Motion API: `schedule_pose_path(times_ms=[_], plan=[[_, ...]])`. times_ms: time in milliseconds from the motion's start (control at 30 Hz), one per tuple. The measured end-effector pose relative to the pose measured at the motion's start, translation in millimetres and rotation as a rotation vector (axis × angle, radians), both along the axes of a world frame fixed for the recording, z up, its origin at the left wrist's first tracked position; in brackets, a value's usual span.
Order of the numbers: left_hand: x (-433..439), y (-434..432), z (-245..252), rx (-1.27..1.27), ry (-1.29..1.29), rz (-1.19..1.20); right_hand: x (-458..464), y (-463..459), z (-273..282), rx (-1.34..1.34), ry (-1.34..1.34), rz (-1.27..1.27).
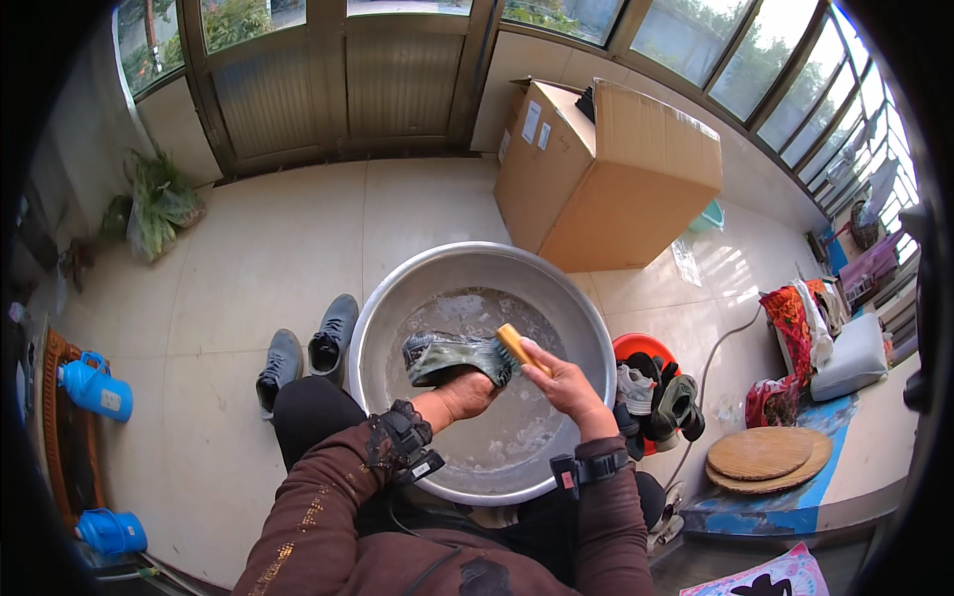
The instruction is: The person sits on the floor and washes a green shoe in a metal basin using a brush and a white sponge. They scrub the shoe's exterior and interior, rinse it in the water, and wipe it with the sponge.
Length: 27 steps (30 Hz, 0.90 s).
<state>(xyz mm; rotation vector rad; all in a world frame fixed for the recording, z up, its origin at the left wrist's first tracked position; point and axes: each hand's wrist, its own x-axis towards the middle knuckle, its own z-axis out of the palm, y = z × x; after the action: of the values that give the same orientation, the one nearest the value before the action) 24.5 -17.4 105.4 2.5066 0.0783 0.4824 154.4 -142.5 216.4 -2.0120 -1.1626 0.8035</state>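
A wet, dark green patterned shoe (447,359) is held over a wide metal basin (592,343) that contains murky, sudsy water (484,439). My left hand (471,391) grips the shoe from below, its fingers partly hidden by the shoe. In my right hand (566,384) is a scrubbing brush (522,349) with a yellowish wooden back. Its dark bristles touch the right end of the shoe. Both wrists carry strapped-on black devices.
Left of the basin stands a pair of grey-blue lace-up shoes (333,333). A red tub (642,344) full of several shoes is close on the right. Behind the basin is a large cardboard box (633,201). Round wooden boards (760,454) lie on a ledge at right.
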Motion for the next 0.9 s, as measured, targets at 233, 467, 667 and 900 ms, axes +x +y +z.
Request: schedule_pose_path(times_ms=[233, 467, 667, 900], plan=[[-4, -4, 12, -0.156, -0.002, -0.116, 1, -2, 12, -0.029, 0.093, 0.049], [-3, -8, 10, -0.089, 0.151, -0.169, -4, 3, -6, -0.025, -0.159, 0.055], [9, 8, 12, -0.355, 0.284, 0.165, 7, 9, -19, 0.304, -0.038, -0.458], [11, 36, 6, -1.738, 0.170, 0.532, -8, -10, 8, -0.026, 0.497, -0.287]])
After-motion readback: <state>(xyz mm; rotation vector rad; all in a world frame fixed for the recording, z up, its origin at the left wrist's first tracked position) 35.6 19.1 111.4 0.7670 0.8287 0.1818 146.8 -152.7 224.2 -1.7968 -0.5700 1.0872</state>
